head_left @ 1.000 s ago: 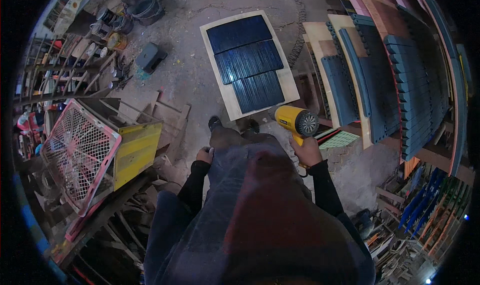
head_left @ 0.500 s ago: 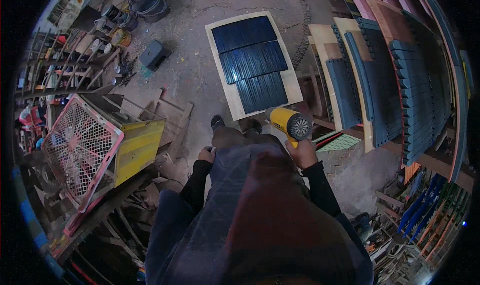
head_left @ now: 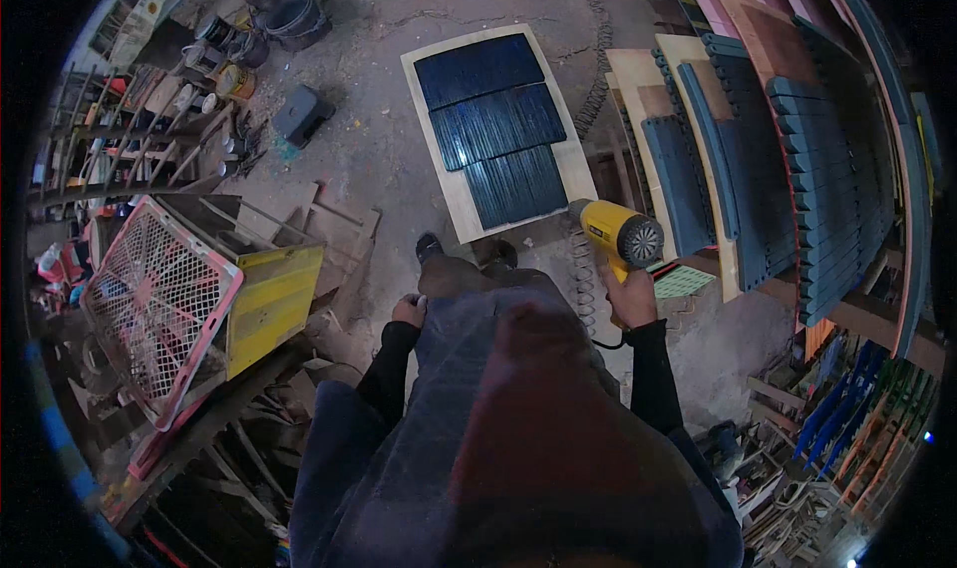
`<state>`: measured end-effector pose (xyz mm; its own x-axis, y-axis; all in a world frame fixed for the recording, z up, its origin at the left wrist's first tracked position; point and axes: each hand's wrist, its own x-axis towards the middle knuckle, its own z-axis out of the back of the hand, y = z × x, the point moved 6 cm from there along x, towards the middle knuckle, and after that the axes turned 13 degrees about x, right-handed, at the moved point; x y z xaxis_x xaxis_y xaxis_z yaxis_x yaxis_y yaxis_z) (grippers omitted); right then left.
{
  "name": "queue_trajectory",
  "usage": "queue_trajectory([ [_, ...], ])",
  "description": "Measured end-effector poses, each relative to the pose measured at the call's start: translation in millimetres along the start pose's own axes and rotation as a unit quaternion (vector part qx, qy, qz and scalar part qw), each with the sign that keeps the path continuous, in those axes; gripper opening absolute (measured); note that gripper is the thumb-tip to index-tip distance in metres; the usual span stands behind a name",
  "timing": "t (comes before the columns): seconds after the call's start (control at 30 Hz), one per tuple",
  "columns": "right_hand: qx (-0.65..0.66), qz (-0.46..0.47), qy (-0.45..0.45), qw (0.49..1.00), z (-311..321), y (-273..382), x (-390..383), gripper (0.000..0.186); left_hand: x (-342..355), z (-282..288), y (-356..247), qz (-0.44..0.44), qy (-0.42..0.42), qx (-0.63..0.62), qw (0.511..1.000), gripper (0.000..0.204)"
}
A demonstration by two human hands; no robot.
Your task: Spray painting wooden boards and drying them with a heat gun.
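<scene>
In my right hand is a yellow heat gun, gripped by its handle. Its nozzle points forward and left, close to the near right corner of a pale board on the floor. Three dark blue, ribbed, glossy panels lie on that board, stepped one below another. Near my left thigh hangs my left hand, with its fingers mostly hidden from above.
More dark ribbed panels and boards lean on a rack at right. A coiled hose runs along the floor. At left stand a grey step stool, buckets, a pink-framed mesh grille and a yellow-striped board.
My right hand and the heat gun have swung outward to the right. More of the gun's yellow body and a length of coiled cord now show. My left hand has hardly moved.
</scene>
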<state>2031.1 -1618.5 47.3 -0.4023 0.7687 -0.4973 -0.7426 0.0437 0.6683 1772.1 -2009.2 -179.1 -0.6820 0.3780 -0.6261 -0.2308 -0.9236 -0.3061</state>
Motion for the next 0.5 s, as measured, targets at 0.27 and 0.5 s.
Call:
queue_trajectory([
  [0.27, 0.044, 0.128, -0.062, 0.989, 7, 16, 7, 0.044, -1, 1, 0, 0.023, 0.01, -0.031, 0.999, 0.036],
  [0.5, 0.027, 0.13, -0.067, 0.989, 6, 16, 11, 0.045, -8, 7, -2, 0.031, 0.006, -0.014, 0.999, 0.036],
])
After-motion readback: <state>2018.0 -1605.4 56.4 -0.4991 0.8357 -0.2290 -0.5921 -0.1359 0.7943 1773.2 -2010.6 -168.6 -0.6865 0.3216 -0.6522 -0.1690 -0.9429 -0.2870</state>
